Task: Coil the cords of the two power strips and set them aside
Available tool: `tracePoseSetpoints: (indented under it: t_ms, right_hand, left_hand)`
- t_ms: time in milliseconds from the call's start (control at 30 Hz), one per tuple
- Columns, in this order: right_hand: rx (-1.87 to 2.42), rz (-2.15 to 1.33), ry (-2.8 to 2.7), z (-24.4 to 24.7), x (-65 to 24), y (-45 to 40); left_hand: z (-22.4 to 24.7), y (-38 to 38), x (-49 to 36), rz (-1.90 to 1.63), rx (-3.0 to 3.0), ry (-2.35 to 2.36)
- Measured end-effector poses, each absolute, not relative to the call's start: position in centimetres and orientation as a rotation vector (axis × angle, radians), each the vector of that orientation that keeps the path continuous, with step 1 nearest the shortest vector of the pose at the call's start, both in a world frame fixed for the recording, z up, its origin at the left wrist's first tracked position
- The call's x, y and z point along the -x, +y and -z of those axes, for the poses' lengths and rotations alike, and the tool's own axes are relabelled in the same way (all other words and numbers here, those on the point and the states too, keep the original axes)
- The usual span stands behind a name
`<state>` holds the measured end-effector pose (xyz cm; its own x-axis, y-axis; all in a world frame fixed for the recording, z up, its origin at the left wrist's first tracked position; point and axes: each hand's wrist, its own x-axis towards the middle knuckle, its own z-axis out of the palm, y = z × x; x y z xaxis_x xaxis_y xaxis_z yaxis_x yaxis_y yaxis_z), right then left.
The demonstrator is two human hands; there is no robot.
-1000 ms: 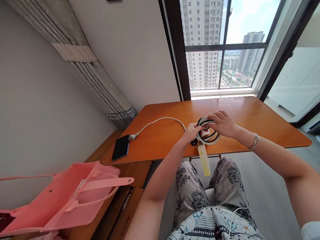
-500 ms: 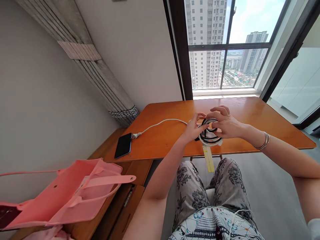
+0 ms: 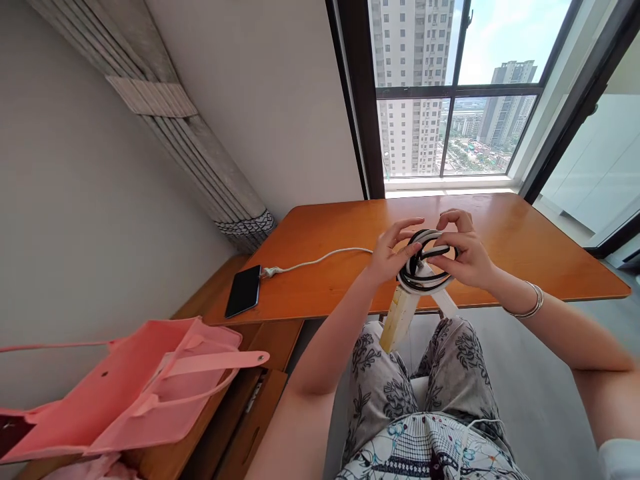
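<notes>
A coil of black and white cable (image 3: 424,283) is held between both hands above the table's front edge. My left hand (image 3: 393,253) grips its left side, thumb on the loops and the other fingers stretched over the back. My right hand (image 3: 464,253) pinches a black and white part at the coil's upper right. From under the coil hangs a long pale yellow strip (image 3: 397,320), with a white strip (image 3: 444,303) to its right. A white cable (image 3: 325,257) runs from a black phone (image 3: 244,291) toward my left hand.
The brown wooden table (image 3: 320,227) stands below a window. At lower left, an open pink bag (image 3: 145,387) rests on a wooden cabinet (image 3: 260,413). My legs are under the table's front edge.
My right hand has moved slightly right, drawing the black and white part across the coil. The yellow strip has swung left and a white strip now shows. The white cable lies lower.
</notes>
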<state>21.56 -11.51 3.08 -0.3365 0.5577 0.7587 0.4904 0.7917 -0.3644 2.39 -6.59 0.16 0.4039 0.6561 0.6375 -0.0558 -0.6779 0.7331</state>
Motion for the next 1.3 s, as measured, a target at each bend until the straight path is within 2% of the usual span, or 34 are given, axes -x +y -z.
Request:
tracePoseSetpoints:
  t_ms: [133,300,533,700,933,1300]
  right_hand:
    - [0.809,-0.313,-1.822,-3.9,-21.2,-11.4]
    - [0.822,-0.515,-1.617,-4.0,-20.7,-10.9]
    - [0.883,-0.37,-1.621,-2.8,-20.3,-10.1]
    - [0.886,-0.209,-1.706,-2.7,-20.3,-9.9]
    - [0.817,-0.55,-1.747,-3.0,-21.1,-9.0]
    - [0.527,-0.092,-2.149,-3.4,-21.7,-9.8]
  left_hand:
    - [-1.5,-7.8,-1.9,-1.298,-2.186,0.398]
    - [-2.8,-8.2,-1.1,-1.111,-2.263,0.372]
    - [-2.0,-8.1,-0.8,-0.996,-2.195,0.514]
    - [-1.4,-7.8,-0.8,-1.057,-2.197,0.473]
    - [-2.2,-9.1,-0.9,-0.969,-2.29,0.539]
    - [0.4,-6.2,-1.1,-0.855,-1.834,0.277]
